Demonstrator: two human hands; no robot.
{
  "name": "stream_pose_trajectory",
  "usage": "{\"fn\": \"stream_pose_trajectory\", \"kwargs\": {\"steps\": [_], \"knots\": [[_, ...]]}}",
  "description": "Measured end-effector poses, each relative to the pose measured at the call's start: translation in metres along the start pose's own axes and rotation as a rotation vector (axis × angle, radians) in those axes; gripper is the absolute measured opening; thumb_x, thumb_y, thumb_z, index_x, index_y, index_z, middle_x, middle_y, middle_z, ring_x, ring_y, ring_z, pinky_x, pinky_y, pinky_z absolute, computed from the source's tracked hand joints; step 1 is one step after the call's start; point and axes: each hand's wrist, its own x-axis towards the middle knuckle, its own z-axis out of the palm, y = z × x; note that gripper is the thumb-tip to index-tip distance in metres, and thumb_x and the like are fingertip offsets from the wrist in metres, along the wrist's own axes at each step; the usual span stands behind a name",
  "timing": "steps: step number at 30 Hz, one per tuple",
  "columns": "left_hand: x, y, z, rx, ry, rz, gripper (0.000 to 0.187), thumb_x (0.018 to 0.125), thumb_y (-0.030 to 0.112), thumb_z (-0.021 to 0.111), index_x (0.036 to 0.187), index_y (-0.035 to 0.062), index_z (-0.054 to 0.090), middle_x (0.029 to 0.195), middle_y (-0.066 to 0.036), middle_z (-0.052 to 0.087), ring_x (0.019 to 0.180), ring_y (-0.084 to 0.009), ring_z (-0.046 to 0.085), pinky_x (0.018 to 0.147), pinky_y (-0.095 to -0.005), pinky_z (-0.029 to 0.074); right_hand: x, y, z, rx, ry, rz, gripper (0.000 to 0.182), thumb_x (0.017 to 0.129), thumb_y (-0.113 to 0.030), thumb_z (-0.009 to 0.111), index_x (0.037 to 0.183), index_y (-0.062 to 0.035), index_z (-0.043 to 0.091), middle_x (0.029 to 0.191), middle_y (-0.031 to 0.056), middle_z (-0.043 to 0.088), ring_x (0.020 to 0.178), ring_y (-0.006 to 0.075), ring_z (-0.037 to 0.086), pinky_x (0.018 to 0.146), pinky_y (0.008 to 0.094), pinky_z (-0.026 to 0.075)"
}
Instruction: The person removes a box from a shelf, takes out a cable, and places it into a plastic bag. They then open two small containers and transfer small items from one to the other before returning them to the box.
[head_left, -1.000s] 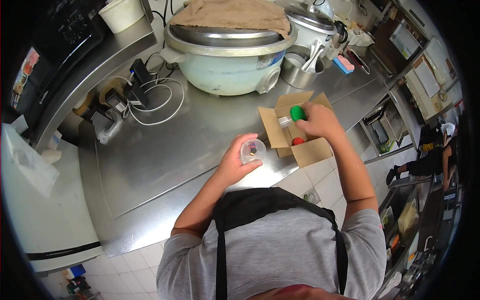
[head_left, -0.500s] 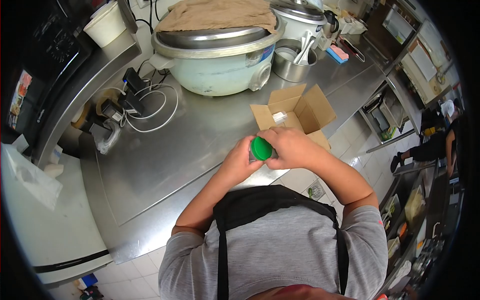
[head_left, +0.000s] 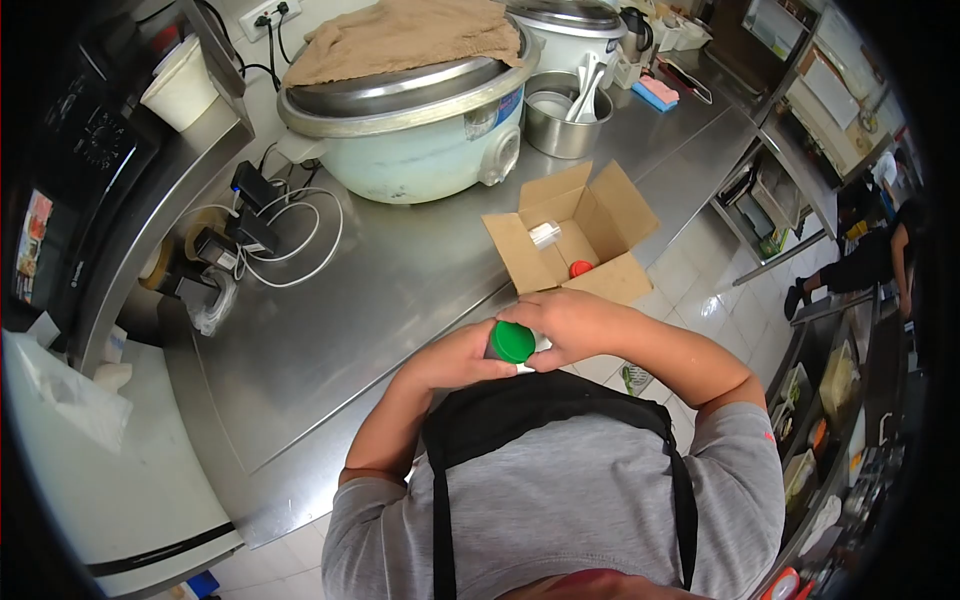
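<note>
Between my hands is a small jar with a green lid (head_left: pixel 513 342), held close to my apron at the counter's front edge. My left hand (head_left: pixel 462 352) wraps round the jar's left side. From the right, my right hand (head_left: pixel 572 325) grips it, fingers at the far rim and thumb on the near side. Most of the jar's body is hidden beneath the lid and fingers. Just beyond my right hand stands an open cardboard box (head_left: pixel 622 212). Inside it lie a red-capped item (head_left: pixel 580 268) and a small white or clear piece (head_left: pixel 545 235).
A large rice cooker (head_left: pixel 400 160) with a brown cloth (head_left: pixel 405 40) on its lid stands at the back. Beside it is a metal pot (head_left: pixel 560 140) holding white scoops. Power adapters and cables (head_left: pixel 255 225) lie on the left. Another person (head_left: pixel 865 262) is at far right.
Both hands have drawn the green-lidded jar nearer to my body. The view has shifted, and the red-capped item inside the box is now visible.
</note>
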Motion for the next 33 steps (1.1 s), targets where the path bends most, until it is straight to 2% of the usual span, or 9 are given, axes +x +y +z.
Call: {"fn": "stream_pose_trajectory", "kwargs": {"steps": [7, 11, 13, 15, 17, 23, 28, 30, 33], "knots": [[0.004, 0.011, -0.003, 0.067, 0.186, -0.035, 0.044, 0.067, 0.018, 0.066, 0.103, 0.0007, 0.048, 0.093, -0.01, 0.056, 0.087, -0.0186, 0.054, 0.077, -0.0299, 0.041, 0.002, -0.001, -0.006, 0.154, -0.035, 0.179, 0.056, 0.065, -0.018, 0.066, 0.113, -0.0022, 0.044, 0.086, 0.0156, 0.056, 0.068, 0.0244, 0.058, 0.062, 0.0324, 0.047], [0.012, -0.001, -0.004, -0.071, 0.432, 0.257, 0.034, 0.073, 0.018, 0.062, 0.099, 0.0001, 0.049, 0.083, -0.01, 0.058, 0.079, -0.0196, 0.055, 0.073, -0.0304, 0.042, 0.002, -0.004, -0.011, 0.21, 0.175, 0.106, 0.058, 0.064, -0.019, 0.069, 0.113, -0.0008, 0.042, 0.085, 0.0141, 0.057, 0.067, 0.0227, 0.058, 0.061, 0.0314, 0.047], [0.01, 0.001, -0.01, -0.582, 0.326, 0.064, 0.025, 0.078, 0.016, 0.055, 0.096, -0.0001, 0.05, 0.082, -0.01, 0.057, 0.076, -0.0187, 0.054, 0.07, -0.0308, 0.042, 0.007, 0.004, 0.004, -0.029, 0.365, -0.065, 0.055, 0.065, -0.023, 0.068, 0.108, 0.0009, 0.043, 0.082, 0.0129, 0.056, 0.065, 0.0212, 0.057, 0.06, 0.0308, 0.046], [0.012, 0.004, -0.006, -0.601, 0.475, 0.055, 0.019, 0.082, 0.016, 0.047, 0.094, -0.0002, 0.05, 0.082, -0.011, 0.055, 0.073, -0.0176, 0.052, 0.067, -0.0311, 0.042, 0.009, 0.005, 0.017, -0.173, 0.467, -0.084, 0.052, 0.067, -0.028, 0.067, 0.102, 0.0018, 0.043, 0.079, 0.0124, 0.055, 0.064, 0.0207, 0.056, 0.059, 0.0308, 0.046], [0.026, 0.01, 0.01, -0.106, 0.866, 0.24, 0.02, 0.087, 0.016, 0.038, 0.092, -0.0002, 0.05, 0.081, -0.011, 0.054, 0.07, -0.0164, 0.051, 0.063, -0.0312, 0.041, 0.009, 0.001, 0.023, -0.22, 0.49, 0.048, 0.049, 0.069, -0.032, 0.065, 0.096, 0.0019, 0.043, 0.076, 0.0126, 0.055, 0.063, 0.0212, 0.056, 0.058, 0.0314, 0.046], [0.042, 0.017, 0.004, 0.492, 1.159, 0.752, 0.036, 0.09, 0.03, 0.028, 0.093, 0.0007, 0.049, 0.075, -0.007, 0.053, 0.062, -0.015, 0.049, 0.054, -0.027, 0.039, 0.019, 0.003, 0.03, 0.514, 0.476, 0.248, 0.055, 0.071, -0.042, 0.06, 0.094, 0.0046, 0.043, 0.071, 0.0175, 0.056, 0.065, 0.0345, 0.056, 0.058, 0.0379, 0.045], [0.025, 0.012, -0.017, -0.871, 0.46, 0.14, 0.046, 0.091, 0.038, 0.022, 0.095, 0.0007, 0.049, 0.084, -0.007, 0.054, 0.071, -0.0138, 0.052, 0.059, -0.0245, 0.043, 0.024, -0.005, 0.016, -0.187, 0.588, 0.121, 0.058, 0.071, -0.042, 0.06, 0.101, 0.0035, 0.041, 0.073, 0.0192, 0.057, 0.067, 0.034, 0.057, 0.059, 0.0374, 0.045], [0.029, 0.015, -0.013, -0.904, 0.551, -0.068, 0.042, 0.092, 0.036, 0.025, 0.094, 0.001, 0.049, 0.083, -0.007, 0.054, 0.072, -0.0128, 0.051, 0.062, -0.0242, 0.042, 0.026, -0.006, 0.021, -0.304, 0.607, 0.077, 0.058, 0.072, -0.041, 0.06, 0.105, 0.0018, 0.04, 0.075, 0.0202, 0.057, 0.067, 0.0334, 0.057, 0.059, 0.0382, 0.045], [0.043, 0.005, 0.004, -0.049, 1.01, 0.322, 0.037, 0.091, 0.033, 0.029, 0.095, 0.0011, 0.048, 0.082, -0.006, 0.053, 0.073, -0.0121, 0.05, 0.064, -0.0238, 0.041, 0.026, -0.001, 0.023, -0.1, 0.522, 0.276, 0.057, 0.074, -0.04, 0.058, 0.108, 0.0017, 0.038, 0.076, 0.0211, 0.057, 0.068, 0.0344, 0.057, 0.059, 0.0392, 0.045]]}}
